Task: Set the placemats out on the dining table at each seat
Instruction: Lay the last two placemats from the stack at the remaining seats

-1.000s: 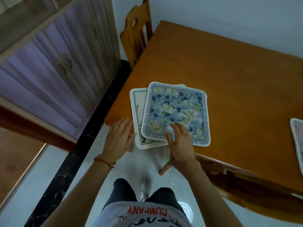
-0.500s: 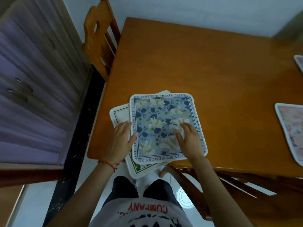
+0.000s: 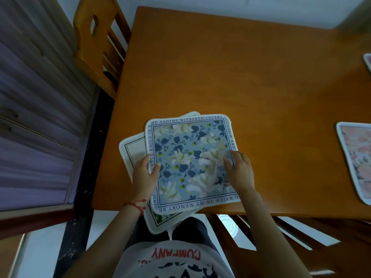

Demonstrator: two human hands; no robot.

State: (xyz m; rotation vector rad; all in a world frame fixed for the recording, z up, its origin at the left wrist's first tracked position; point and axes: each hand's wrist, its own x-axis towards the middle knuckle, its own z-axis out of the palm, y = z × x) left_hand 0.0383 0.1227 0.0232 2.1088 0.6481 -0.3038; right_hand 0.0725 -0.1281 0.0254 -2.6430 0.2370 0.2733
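An orange-brown wooden desk (image 3: 251,81) fills most of the room view, its far edge against a pale, plain wall (image 3: 220,7); a matching wooden chair (image 3: 96,47) with a slatted back stands at its left side, and the slats of a second chair (image 3: 281,237) show under the near edge. To the left runs a cabinet (image 3: 36,117) with purple-tinted panelled doors; below, a pale tiled floor (image 3: 40,255) is crossed by a black marbled strip (image 3: 88,177); the light is soft and even.
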